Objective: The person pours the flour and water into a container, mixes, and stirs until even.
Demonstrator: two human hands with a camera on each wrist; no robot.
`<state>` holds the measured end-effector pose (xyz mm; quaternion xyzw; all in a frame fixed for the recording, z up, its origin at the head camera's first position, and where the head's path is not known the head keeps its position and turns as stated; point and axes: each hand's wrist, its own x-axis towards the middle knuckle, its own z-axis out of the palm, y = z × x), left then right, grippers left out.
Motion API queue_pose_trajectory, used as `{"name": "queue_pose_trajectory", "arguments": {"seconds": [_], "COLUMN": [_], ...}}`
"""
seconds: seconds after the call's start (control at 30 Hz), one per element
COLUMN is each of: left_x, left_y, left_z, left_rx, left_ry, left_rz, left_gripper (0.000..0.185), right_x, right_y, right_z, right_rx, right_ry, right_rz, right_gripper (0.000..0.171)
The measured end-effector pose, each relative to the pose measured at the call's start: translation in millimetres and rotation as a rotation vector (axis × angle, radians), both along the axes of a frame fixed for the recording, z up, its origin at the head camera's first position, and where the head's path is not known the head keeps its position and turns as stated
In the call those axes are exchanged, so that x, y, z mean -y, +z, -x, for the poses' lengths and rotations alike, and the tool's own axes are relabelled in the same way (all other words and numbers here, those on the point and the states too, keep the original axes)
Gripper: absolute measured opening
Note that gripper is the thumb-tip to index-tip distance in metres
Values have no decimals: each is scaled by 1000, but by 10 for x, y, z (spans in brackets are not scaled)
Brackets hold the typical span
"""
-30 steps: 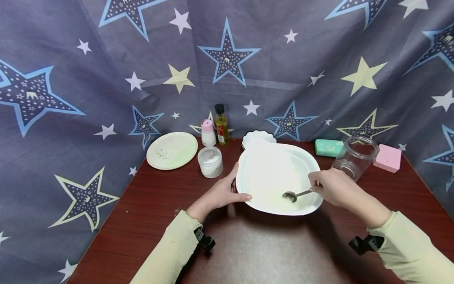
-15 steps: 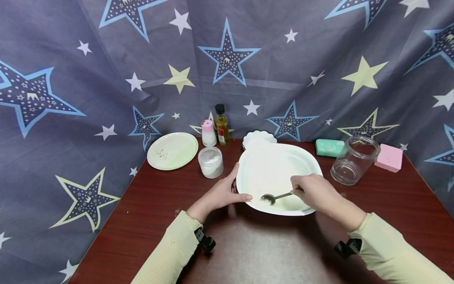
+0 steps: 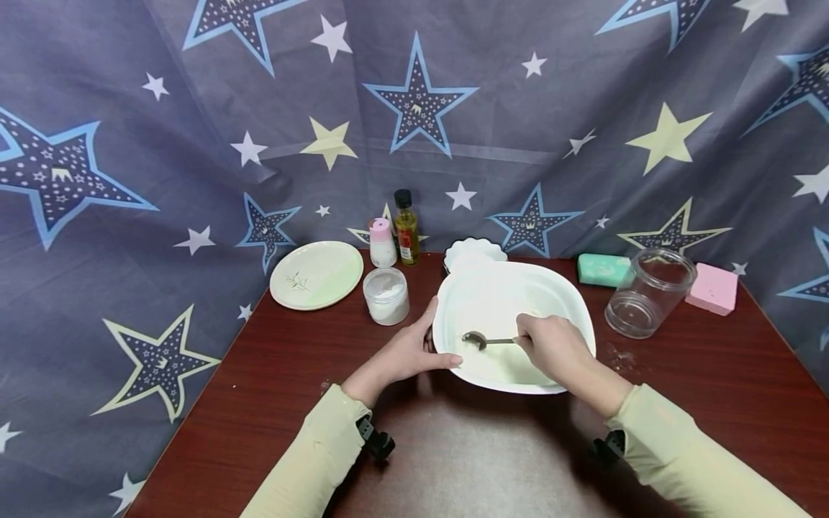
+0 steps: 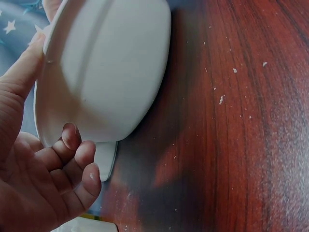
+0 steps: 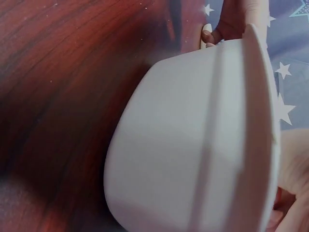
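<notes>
From the head view, a white bowl (image 3: 512,327) is seen near the middle of a dark red table (image 3: 259,403), steadied at its left rim by the left hand (image 3: 404,352), thumb curled over the edge. A metal spoon (image 3: 482,340) is pinched by the right hand (image 3: 550,349); its handle runs sideways, its scoop pointing left toward the other hand. From the left wrist, fingers (image 4: 72,159) are curled under the rim. From the right wrist, only the bowl's outer wall (image 5: 193,145) is shown; the spoon is hidden

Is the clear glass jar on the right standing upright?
No, in the head view the clear glass jar is tilted on the table, its open mouth facing the white bowl.
</notes>
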<state>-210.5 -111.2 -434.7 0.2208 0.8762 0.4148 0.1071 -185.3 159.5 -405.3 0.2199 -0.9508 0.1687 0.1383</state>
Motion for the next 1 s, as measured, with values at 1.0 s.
{"name": "queue_pose_trajectory", "arguments": {"seconds": [1.0], "left_x": [8], "left_y": [-4], "left_z": [6], "left_rx": [15], "left_ry": [-11], "left_rz": [-7], "left_gripper": [115], "right_x": [-389], "right_y": [41], "right_z": [296], "right_rx": [-72], "right_ry": [-153], "right_rz": [-265], "right_gripper": [15]}}
